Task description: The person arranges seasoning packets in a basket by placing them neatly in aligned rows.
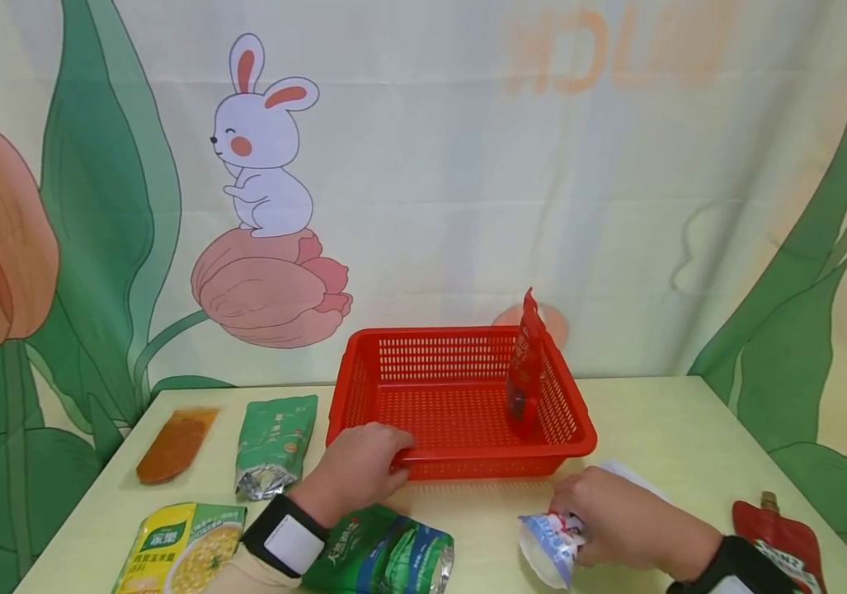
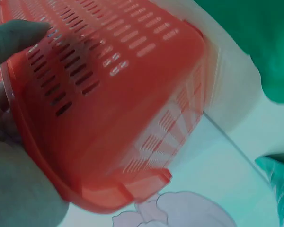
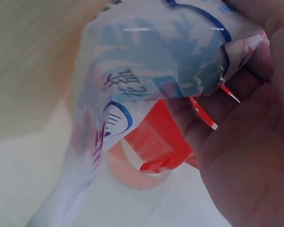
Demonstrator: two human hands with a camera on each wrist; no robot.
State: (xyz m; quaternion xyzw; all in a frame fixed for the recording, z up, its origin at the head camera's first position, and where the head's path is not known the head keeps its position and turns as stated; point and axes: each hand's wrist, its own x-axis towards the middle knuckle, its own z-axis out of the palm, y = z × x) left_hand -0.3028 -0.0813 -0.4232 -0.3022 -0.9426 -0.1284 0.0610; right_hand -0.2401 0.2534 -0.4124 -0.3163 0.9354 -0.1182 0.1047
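Observation:
My left hand (image 1: 364, 462) grips the near rim of the red plastic basket (image 1: 482, 468), toward its left corner. In the left wrist view, the thumb (image 2: 19, 38) lies against the slotted wall. A tall red packet (image 1: 525, 371) stands inside the basket at its right end. In front of the basket's right corner, my right hand (image 1: 612, 518) holds a white-and-blue bag of salt (image 1: 545, 551) with curled fingers. The right wrist view shows that bag (image 3: 142, 56) close up, its clear plastic crumpled and its lower end hanging down.
Left of the basket lie a brown sauce pouch (image 1: 176, 445), a green foil packet (image 1: 276, 444) and a yellow-green soup packet (image 1: 184, 551). Below the left wrist is a green-and-blue packet (image 1: 386, 554). A red spouted pouch (image 1: 781, 536) lies at right. A printed curtain (image 1: 423, 165) hangs behind the table.

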